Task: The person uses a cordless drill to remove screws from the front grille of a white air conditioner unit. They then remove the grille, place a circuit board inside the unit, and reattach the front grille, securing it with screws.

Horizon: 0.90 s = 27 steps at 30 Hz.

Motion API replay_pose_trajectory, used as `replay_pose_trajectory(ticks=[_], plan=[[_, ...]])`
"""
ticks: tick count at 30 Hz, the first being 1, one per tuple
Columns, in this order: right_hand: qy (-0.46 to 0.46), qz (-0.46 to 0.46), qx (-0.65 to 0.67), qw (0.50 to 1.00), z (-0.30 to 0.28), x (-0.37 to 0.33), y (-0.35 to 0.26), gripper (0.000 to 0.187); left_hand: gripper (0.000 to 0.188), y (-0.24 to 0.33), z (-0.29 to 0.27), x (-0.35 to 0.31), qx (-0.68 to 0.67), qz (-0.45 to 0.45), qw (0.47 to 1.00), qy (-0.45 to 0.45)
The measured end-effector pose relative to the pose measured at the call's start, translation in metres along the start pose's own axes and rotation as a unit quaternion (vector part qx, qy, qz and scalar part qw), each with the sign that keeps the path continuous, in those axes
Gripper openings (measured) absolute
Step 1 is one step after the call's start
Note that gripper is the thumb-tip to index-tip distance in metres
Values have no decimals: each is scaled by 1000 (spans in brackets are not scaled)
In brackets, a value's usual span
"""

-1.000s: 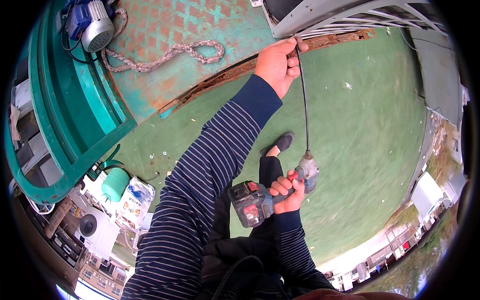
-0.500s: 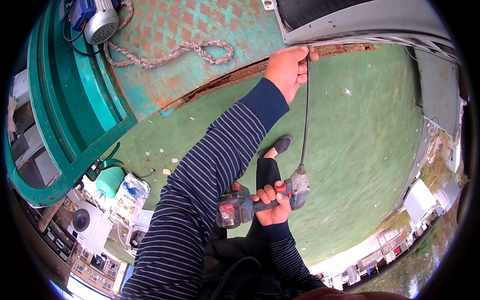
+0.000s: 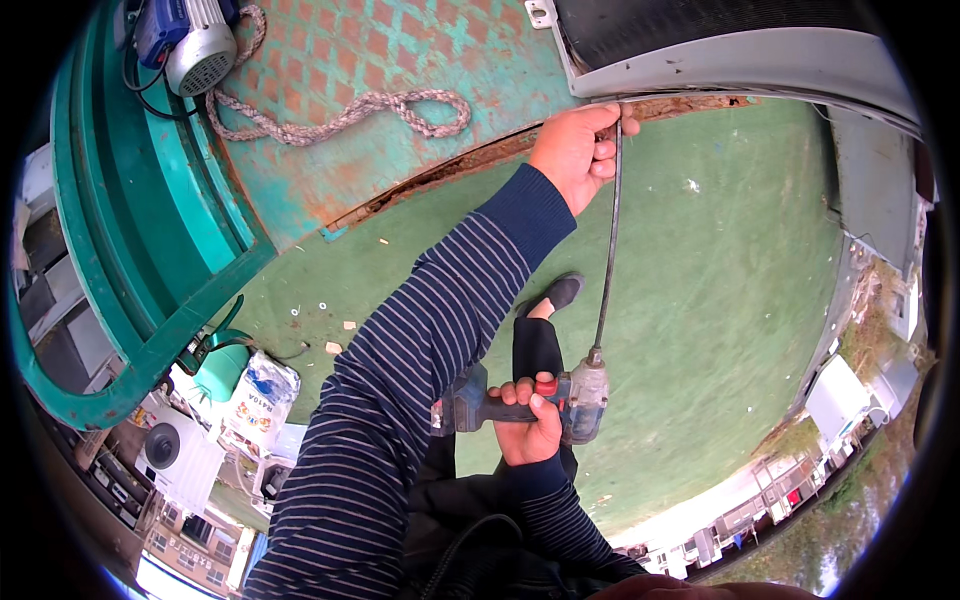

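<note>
My right hand [image 3: 528, 418] is closed around the handle of a cordless impact driver [image 3: 583, 402], grey-blue and red with a worn, dirty nose. A long, thin, dark drill bit [image 3: 610, 255] runs up and away from its chuck, bowing slightly. Near the far end of the bit, my left hand [image 3: 577, 150] pinches it between thumb and fingers. That end meets the lower edge of a grey metal casing [image 3: 700, 68] with a black grille; the tip itself is hidden. My left sleeve covers part of the driver's battery.
A rusty teal metal platform [image 3: 330, 165] with a looped rope [image 3: 330, 118] and a motor [image 3: 203, 62] lies at the far left, beside a green rail [image 3: 150, 350]. Green floor [image 3: 720, 300] stretches below. A printed bag [image 3: 262, 395] and teal cylinder [image 3: 218, 372] stand at the left.
The driver and my right hand have shifted slightly left and nearer to me, and the bit slants a little more. My left hand stays pinched at the far end.
</note>
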State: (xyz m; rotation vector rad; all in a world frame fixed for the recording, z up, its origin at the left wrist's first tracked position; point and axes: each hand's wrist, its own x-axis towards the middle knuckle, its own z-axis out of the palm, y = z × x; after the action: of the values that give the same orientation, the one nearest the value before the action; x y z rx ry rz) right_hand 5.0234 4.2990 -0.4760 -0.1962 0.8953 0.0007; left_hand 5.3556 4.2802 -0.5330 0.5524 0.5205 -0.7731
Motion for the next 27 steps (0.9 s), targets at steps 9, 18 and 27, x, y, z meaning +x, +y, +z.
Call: replay_pose_trajectory(ticks=[9,18,27], plan=[[-17,2,0,1000,-11,4,-14,28,15,-7,1,0,-27,7,1000,1],[-23,37,43,998,-7,11,4,26,14,0,0,2,17,6,1000,-3],[-23,57,84,995,2,15,18,22,15,9,-2,4,45,-13,999,-10]])
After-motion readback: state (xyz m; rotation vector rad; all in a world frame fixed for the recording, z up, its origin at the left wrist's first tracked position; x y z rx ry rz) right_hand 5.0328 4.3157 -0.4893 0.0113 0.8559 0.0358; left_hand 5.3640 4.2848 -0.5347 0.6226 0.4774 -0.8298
